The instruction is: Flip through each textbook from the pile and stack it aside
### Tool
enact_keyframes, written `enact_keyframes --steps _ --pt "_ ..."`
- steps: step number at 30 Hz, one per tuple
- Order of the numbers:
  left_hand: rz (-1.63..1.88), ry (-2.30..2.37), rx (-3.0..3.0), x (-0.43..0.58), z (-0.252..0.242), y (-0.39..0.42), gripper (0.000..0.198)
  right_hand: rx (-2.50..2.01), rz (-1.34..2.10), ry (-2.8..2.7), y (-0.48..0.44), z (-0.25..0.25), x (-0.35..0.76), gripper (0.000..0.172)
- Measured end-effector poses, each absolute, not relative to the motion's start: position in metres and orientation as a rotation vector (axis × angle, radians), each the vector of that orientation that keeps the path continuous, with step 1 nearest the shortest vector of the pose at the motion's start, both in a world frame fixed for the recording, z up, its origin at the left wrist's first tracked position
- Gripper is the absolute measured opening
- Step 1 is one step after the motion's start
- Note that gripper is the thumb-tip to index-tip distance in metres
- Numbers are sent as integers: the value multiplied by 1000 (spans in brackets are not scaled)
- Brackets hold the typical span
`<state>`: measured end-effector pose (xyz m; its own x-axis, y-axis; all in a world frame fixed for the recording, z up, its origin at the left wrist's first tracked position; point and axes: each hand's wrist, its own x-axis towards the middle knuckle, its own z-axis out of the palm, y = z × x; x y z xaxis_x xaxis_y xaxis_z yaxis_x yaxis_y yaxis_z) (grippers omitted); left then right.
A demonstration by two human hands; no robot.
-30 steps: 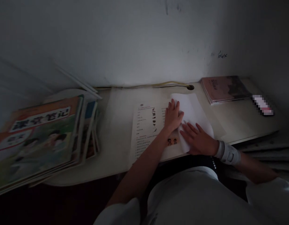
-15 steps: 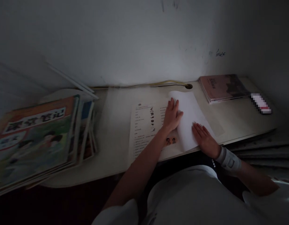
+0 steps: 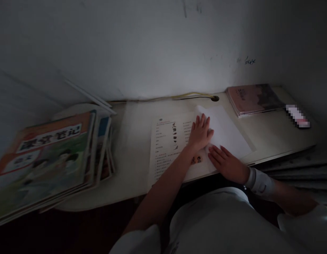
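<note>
A printed sheet (image 3: 165, 141) with lines of text and small pictures lies on the desk in front of me. Over its right side lies a blank white page (image 3: 227, 128), flat toward the right. My left hand (image 3: 200, 132) rests with spread fingers along the page's left edge, over the printed side. Lower down, my right hand (image 3: 227, 164) lies flat with fingers stretched out, pointing toward my left hand and pressing on the page near its lower left. Whether the two paper faces are joined at a fold is hidden under my hands.
A stack of books (image 3: 54, 155) with colourful covers fills the left of the desk (image 3: 131, 148). At the back right lie pinkish books (image 3: 253, 98), with a phone (image 3: 298, 116) beside them. A yellow cable (image 3: 190, 94) runs along the wall into a hole (image 3: 214, 98).
The white page, curled up before, now lies flatter and spreads farther right. My right hand has slid left toward my left hand, which has shifted slightly right. The view has moved a little.
</note>
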<state>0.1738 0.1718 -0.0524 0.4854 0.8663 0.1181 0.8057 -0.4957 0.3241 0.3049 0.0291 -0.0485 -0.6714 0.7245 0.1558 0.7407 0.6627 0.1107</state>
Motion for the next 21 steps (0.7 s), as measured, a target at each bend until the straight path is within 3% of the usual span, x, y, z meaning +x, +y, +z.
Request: enact_keyframes --steps 16,21 --pt "404 1354 2589 172 -58 178 51 -1540 -250 -2579 28 -64 288 45" --pt "516 1271 2489 170 -63 179 62 -1471 37 -2697 35 -32 305 49"
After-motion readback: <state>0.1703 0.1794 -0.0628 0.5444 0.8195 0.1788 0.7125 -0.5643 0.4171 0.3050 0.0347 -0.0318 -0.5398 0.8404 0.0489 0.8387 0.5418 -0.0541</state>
